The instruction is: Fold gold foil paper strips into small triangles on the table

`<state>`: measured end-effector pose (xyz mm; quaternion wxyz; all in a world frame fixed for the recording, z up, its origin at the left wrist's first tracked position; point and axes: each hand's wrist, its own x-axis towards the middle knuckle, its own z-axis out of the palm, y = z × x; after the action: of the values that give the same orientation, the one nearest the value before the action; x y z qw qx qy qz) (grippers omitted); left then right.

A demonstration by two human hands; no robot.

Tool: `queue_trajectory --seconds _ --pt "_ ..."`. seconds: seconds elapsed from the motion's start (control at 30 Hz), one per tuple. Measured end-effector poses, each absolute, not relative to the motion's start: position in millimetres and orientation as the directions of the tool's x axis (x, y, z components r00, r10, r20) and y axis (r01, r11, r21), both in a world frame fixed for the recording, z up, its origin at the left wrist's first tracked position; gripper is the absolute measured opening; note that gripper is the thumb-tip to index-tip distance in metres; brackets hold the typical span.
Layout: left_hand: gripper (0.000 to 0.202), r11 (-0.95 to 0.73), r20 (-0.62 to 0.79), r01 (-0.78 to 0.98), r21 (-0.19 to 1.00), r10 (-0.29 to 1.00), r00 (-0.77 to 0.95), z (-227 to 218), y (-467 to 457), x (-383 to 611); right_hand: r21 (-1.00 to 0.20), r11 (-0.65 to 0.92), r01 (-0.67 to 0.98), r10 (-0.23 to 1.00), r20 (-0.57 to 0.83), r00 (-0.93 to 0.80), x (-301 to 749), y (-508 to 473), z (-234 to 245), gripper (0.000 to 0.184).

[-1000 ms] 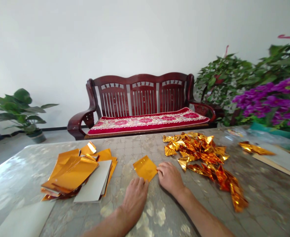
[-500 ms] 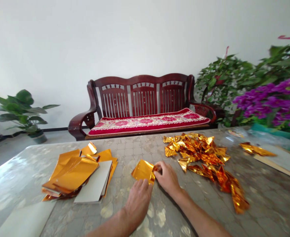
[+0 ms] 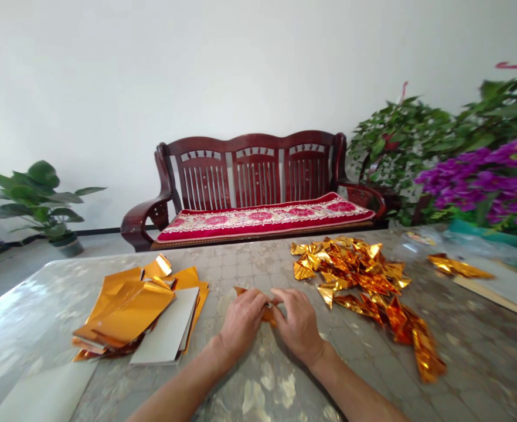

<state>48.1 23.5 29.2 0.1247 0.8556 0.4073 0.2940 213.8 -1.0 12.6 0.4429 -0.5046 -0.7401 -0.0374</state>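
My left hand and my right hand meet at the middle of the table, fingers pinched together on one sheet of gold foil paper. Most of the sheet is hidden under my fingers; only an orange corner and edge show. A stack of flat gold foil sheets with white backs lies to the left of my left hand. A heap of folded gold foil pieces lies to the right of my right hand.
The table has a glossy patterned top. A white sheet lies at the near left corner. More foil and a flat board sit far right, near purple flowers. A red wooden bench stands behind.
The foil sheet lay flat between my hands a second ago. My right hand lifted and folded its edge, then both hands closed over it, hiding most of it.
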Motion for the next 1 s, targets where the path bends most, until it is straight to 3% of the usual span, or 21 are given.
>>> queue_trajectory --seconds 0.17,0.27,0.4,0.5,0.73,0.87,1.0 --pt "0.024 -0.633 0.563 0.443 0.635 0.772 0.295 22.5 27.7 39.8 -0.341 0.494 0.8 0.714 0.685 -0.149 225.8 -1.1 17.0 0.019" --pt "0.024 -0.634 0.584 0.447 0.631 0.768 0.263 14.3 28.5 33.2 -0.25 0.472 0.845 0.71 0.676 -0.197 233.2 -0.1 16.0 0.024" --pt "0.018 -0.638 0.59 0.65 0.414 0.731 0.343 4.2 27.4 25.9 -0.115 0.475 0.872 0.677 0.68 -0.28 234.5 4.1 9.5 0.018" --pt "0.013 -0.696 0.583 0.683 0.221 0.656 0.48 -1.2 26.7 25.0 -0.061 0.479 0.876 0.676 0.662 -0.324 231.4 8.3 3.2 0.011" --pt "0.023 -0.683 0.442 0.728 0.064 0.673 0.593 -8.5 28.4 29.1 -0.031 0.467 0.884 0.779 0.489 -0.394 229.9 10.3 -2.6 0.018" --pt "0.028 -0.666 0.374 0.736 0.122 0.717 0.588 -8.4 28.5 27.7 -0.096 0.481 0.872 0.822 0.395 -0.41 231.1 8.4 1.6 0.017" --pt "0.021 -0.622 0.341 0.726 0.292 0.777 0.529 -6.7 29.0 24.9 -0.16 0.483 0.861 0.841 0.358 -0.406 232.3 8.0 3.3 0.019"
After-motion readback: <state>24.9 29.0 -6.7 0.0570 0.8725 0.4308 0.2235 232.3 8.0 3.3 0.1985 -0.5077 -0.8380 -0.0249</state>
